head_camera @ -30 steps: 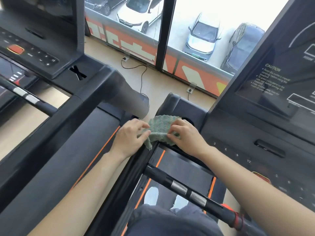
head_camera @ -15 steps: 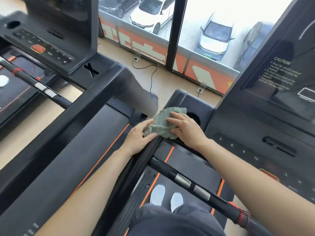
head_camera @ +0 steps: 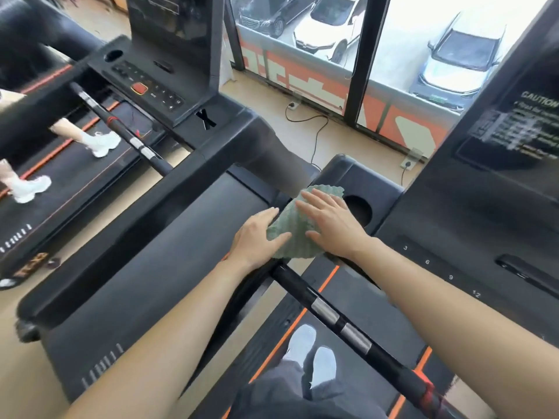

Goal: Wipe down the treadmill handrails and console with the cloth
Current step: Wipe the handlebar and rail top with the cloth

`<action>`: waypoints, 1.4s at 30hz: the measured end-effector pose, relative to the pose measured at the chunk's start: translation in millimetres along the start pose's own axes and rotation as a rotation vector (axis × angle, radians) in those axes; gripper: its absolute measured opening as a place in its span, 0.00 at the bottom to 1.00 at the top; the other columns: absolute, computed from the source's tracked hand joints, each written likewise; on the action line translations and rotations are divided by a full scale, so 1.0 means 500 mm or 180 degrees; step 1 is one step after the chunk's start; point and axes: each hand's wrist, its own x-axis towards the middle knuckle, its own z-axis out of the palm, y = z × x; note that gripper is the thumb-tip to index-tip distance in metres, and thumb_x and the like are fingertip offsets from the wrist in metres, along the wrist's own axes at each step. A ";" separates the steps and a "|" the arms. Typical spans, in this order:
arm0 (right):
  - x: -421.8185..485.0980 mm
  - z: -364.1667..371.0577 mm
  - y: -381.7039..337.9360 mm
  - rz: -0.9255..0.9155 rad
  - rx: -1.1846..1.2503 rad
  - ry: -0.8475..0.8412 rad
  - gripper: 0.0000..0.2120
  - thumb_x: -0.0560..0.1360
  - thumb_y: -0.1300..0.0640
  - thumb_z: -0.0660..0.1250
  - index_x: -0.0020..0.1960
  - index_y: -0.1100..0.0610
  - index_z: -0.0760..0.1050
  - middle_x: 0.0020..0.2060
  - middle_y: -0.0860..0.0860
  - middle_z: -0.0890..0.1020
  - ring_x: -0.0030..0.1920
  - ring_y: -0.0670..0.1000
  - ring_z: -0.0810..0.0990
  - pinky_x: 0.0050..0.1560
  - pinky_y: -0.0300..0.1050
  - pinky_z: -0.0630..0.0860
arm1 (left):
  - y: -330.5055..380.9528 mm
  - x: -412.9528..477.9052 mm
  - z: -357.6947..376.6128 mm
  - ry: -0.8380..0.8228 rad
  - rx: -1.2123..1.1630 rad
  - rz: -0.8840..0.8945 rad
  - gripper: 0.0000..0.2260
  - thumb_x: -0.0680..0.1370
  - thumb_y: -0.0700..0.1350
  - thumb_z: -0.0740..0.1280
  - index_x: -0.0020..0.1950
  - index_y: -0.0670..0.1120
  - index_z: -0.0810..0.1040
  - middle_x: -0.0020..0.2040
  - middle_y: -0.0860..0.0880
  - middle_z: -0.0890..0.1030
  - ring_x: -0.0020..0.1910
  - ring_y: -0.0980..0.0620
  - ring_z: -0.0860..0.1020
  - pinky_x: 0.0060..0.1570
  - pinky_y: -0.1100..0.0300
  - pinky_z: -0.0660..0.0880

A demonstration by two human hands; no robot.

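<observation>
A green ribbed cloth (head_camera: 292, 228) lies on the left corner of my treadmill's black console (head_camera: 423, 258), beside a round cup hole (head_camera: 360, 208). My right hand (head_camera: 331, 225) lies flat on top of the cloth with fingers spread. At the cloth's left edge rests my left hand (head_camera: 257, 237), its thumb lying over the fabric, where the left handrail (head_camera: 242, 294) meets the console. A black crossbar with silver sensor pads (head_camera: 338, 322) runs below my hands toward the lower right.
A second treadmill (head_camera: 163, 80) stands to the left, with a person's legs in white shoes (head_camera: 99, 143) on its belt. My own white shoes (head_camera: 311, 355) stand on the belt below. Window posts, wall sockets and cables (head_camera: 314, 122) line the floor ahead.
The right hand has flattened onto the cloth and pushed it a little further up the console corner. The left hand opened beside it. The view swung left, which brought the neighbouring treadmill into sight.
</observation>
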 end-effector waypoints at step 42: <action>-0.181 0.356 -0.731 -0.1473 -0.0336 -0.0194 0.36 0.65 0.41 0.77 0.71 0.48 0.72 0.64 0.51 0.77 0.66 0.62 0.72 0.72 0.62 0.57 | -0.495 -0.783 -0.004 0.1557 0.0690 -0.0432 0.39 0.64 0.52 0.84 0.72 0.43 0.76 0.66 0.49 0.80 0.63 0.46 0.79 0.58 0.50 0.79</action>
